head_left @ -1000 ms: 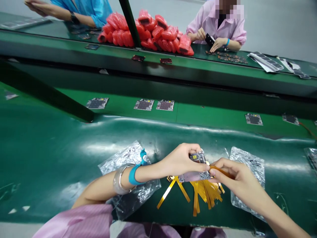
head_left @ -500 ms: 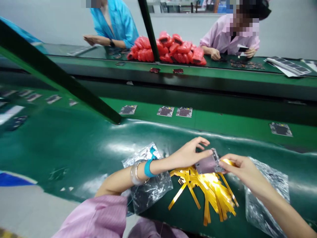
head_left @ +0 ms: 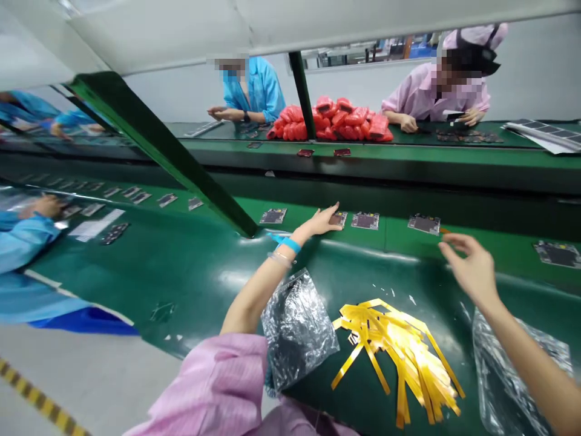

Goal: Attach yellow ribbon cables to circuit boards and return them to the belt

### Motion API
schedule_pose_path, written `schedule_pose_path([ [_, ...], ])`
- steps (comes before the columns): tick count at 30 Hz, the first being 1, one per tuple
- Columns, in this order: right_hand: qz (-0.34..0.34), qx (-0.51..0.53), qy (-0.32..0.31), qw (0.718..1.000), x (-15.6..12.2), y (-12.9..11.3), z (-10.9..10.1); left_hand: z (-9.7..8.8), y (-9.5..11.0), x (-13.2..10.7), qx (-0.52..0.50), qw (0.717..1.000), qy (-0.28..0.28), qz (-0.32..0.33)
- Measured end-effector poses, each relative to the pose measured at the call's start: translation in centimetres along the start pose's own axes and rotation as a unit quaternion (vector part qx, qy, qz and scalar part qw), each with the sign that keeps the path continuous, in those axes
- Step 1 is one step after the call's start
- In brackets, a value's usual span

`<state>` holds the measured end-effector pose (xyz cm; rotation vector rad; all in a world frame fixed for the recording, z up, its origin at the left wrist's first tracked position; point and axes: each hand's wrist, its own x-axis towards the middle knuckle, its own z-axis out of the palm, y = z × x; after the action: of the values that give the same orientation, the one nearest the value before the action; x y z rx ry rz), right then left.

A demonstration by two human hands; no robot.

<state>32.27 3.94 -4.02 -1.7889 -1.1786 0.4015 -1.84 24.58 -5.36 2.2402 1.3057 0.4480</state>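
Circuit board [head_left: 339, 219]: flat on the green conveyor belt [head_left: 454, 242], beyond the near bench, under the left fingertips.
Left hand [head_left: 320, 223]: arm stretched forward, fingers extended and flat, tips resting on the board's near edge; not closed around it.
Right hand [head_left: 472, 269]: raised above the bench edge, fingers spread and loosely curled, gripping nothing.
Left wrist: blue strap [head_left: 287, 243], with a clear bangle [head_left: 279, 257] just behind it.
Neighbouring board [head_left: 365, 220]: just right of the touched one, flat on the belt.
Further boards: right board [head_left: 424, 223] and left board [head_left: 273, 215], each apart from the rest.
Yellow strips [head_left: 399, 345]: loose fanned pile on the near bench mat, between the two arms, well short of the belt.
Silver bags: crumpled bag [head_left: 297, 327] beside the left forearm; second bag [head_left: 512, 363] under the right forearm.
Green strut [head_left: 158, 145]: slants down to the bench, left of the left hand.
Far bench: heap of red packets [head_left: 336, 118]; person in pink coat [head_left: 422, 91] and person in blue coat [head_left: 256, 91], hands on the far surface.
Left edge: blue sleeve [head_left: 22, 242] of another worker at the belt.
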Motion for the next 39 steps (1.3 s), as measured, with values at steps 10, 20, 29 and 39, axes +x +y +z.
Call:
schedule_pose_path([
  [10,-0.19,-0.097,-0.363,0.907,-13.4,-5.0,5.1,0.8,3.5,-1.1,0.064,0.992,0.105,-0.002],
  [20,-0.237,-0.172,-0.423,0.858,-13.0,-6.5,11.6,0.8,11.6,-4.8,-0.182,0.945,0.241,0.126],
  [29,-0.206,-0.191,-0.437,0.854,-13.3,-6.9,10.6,1.5,11.8,-6.1,-0.314,0.923,0.198,0.099],
  [39,-0.132,-0.058,-0.424,0.894,-11.2,-9.0,5.5,0.7,13.3,-7.9,-0.407,0.907,0.092,0.057],
])
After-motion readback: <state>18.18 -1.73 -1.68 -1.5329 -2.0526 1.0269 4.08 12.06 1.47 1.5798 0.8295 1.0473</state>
